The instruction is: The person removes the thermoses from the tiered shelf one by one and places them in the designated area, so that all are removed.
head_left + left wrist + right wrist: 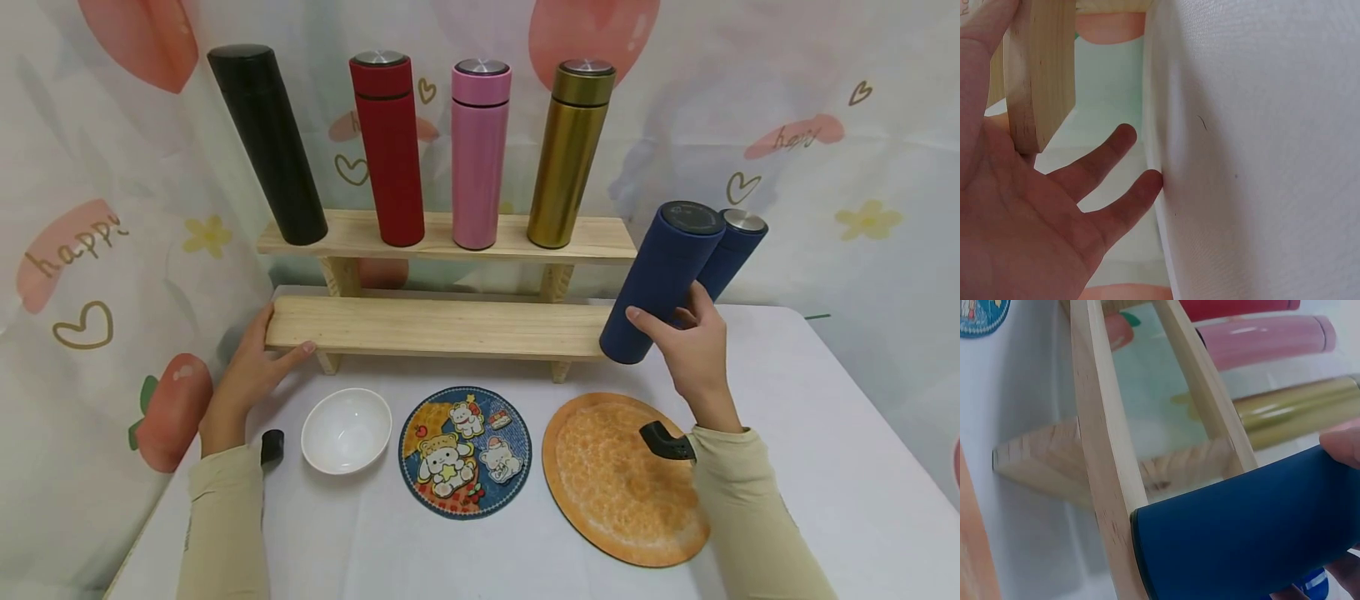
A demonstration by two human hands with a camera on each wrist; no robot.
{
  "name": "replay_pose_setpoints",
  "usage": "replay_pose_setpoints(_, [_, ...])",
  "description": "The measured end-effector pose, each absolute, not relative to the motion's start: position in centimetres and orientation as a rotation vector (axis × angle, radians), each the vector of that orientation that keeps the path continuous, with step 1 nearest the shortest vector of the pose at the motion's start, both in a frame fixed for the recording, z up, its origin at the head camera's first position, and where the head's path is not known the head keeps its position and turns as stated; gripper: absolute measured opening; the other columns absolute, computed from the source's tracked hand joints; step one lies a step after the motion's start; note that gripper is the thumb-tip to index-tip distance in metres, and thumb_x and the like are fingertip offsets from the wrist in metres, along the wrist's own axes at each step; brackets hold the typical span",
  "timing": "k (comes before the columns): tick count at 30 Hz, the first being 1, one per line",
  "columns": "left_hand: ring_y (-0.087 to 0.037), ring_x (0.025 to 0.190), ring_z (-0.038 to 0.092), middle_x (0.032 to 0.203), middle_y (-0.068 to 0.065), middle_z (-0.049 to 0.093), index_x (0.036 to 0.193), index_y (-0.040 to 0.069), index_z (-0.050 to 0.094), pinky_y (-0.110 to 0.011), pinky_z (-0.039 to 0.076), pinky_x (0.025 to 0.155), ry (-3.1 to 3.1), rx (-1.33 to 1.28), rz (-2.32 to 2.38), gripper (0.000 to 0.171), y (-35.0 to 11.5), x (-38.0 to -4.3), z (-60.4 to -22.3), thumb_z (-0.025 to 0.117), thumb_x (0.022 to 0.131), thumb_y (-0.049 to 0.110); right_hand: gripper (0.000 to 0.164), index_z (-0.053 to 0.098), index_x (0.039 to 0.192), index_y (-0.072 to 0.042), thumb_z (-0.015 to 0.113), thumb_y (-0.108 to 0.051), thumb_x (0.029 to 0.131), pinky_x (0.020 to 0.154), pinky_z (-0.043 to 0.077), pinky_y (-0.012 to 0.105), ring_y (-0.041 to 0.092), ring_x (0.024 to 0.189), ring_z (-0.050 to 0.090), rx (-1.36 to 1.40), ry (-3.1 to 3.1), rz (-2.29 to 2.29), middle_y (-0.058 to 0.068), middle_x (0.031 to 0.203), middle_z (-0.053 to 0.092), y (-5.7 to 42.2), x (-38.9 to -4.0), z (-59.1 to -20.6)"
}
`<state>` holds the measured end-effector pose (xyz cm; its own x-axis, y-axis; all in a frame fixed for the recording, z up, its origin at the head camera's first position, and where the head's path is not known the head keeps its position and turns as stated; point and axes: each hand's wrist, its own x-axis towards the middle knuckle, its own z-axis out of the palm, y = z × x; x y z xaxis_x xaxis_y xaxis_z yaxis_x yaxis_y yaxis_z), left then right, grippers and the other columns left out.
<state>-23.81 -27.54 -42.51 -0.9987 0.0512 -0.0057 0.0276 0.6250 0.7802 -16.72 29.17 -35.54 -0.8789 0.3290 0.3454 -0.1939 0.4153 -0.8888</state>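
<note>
My right hand (697,358) grips a dark blue thermos (660,275) by its side, thumb in front. The thermos leans, its base at the right end of the lower tier of a wooden shelf (442,325). In the right wrist view the blue thermos (1247,531) overlaps the board's end; whether it touches is unclear. A second blue thermos (735,250) stands behind it, partly hidden by the first and the hand. My left hand (251,367) holds the lower tier's left end. In the left wrist view two fingers (1107,156) reach out below the board (1041,75).
On the upper tier stand a black thermos (270,150), a red one (390,150), a pink one (481,158) and a gold one (570,158). Before the shelf lie a white bowl (347,429), a round cartoon mat (465,454) and a larger orange-brown mat (622,483).
</note>
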Motion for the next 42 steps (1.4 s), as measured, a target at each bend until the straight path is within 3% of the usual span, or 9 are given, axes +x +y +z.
replay_pose_setpoints(13, [-0.052, 0.159, 0.010, 0.175, -0.029, 0.005, 0.172, 0.006, -0.001, -0.071, 0.012, 0.124, 2.826, 0.129, 1.361, 0.112, -27.7, -23.9, -43.1, 0.074, 0.100, 0.048, 0.071, 0.052, 0.159, -0.023, 0.081, -0.015, 0.095, 0.091, 0.052, 0.029, 0.015, 0.120, 0.055, -0.228, -2.163, 1.431, 0.003, 0.149, 0.058, 33.1, -16.2, -35.9])
replay_pose_setpoints(26, [-0.052, 0.159, 0.010, 0.176, -0.028, 0.004, 0.173, 0.009, -0.002, -0.072, 0.012, 0.124, 2.823, 0.109, 1.350, 0.113, -27.8, -23.9, -43.0, 0.073, 0.100, 0.051, 0.066, 0.058, 0.154, -0.026, 0.084, -0.020, 0.093, 0.085, 0.049, 0.023, 0.009, 0.113, 0.055, -0.382, -2.135, 1.393, -0.009, 0.135, 0.060, 36.0, -16.1, -37.8])
replay_pose_setpoints(42, [-0.050, 0.159, 0.011, 0.176, -0.027, 0.005, 0.173, 0.010, 0.000, -0.070, 0.012, 0.124, 2.833, 0.109, 1.357, 0.111, -27.9, -24.1, -42.9, 0.074, 0.100, 0.048, 0.068, 0.059, 0.153, -0.025, 0.085, -0.015, 0.091, 0.089, 0.044, 0.020, 0.006, 0.109, 0.056, -0.482, -2.064, 1.418, -0.010, 0.132, 0.061, 38.0, -16.5, -39.6])
